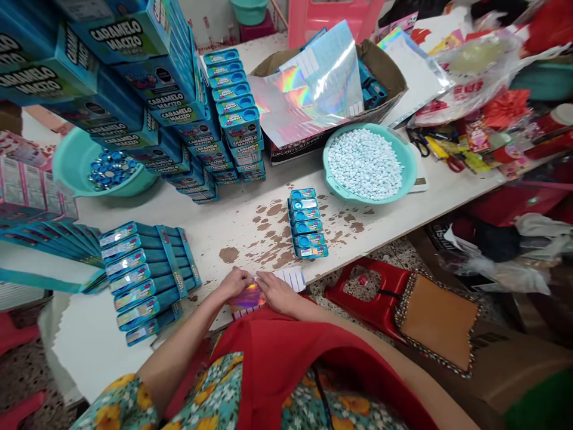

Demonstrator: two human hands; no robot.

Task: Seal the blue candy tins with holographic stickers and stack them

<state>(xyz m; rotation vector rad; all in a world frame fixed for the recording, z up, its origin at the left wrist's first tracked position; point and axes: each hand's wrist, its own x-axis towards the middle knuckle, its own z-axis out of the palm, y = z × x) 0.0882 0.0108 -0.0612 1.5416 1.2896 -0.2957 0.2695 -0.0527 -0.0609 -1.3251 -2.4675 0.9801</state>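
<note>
A shiny holographic sheet (249, 297) with white strips along its edges lies at the table's front edge, just before my red apron. My left hand (235, 284) is closed at the sheet's upper left, thumb and fingers pinched on its edge. Flat across the right part of the sheet rests my right hand (278, 294), its fingers stretched out and touching the surface. Both hands hide part of the sheet. Just beyond them stands a short row of small blue candy boxes (308, 226) with round windows on their ends.
A turquoise bowl (339, 190) holds pale blue candies; another bowl (67, 167) holds blue foil-wrapped pieces. Tall stacks of blue boxes (120, 42) rise at the left, with banded boxes (147, 269) nearer. Behind are a cardboard box (394, 83) under holographic sheets, and scissors (419, 143).
</note>
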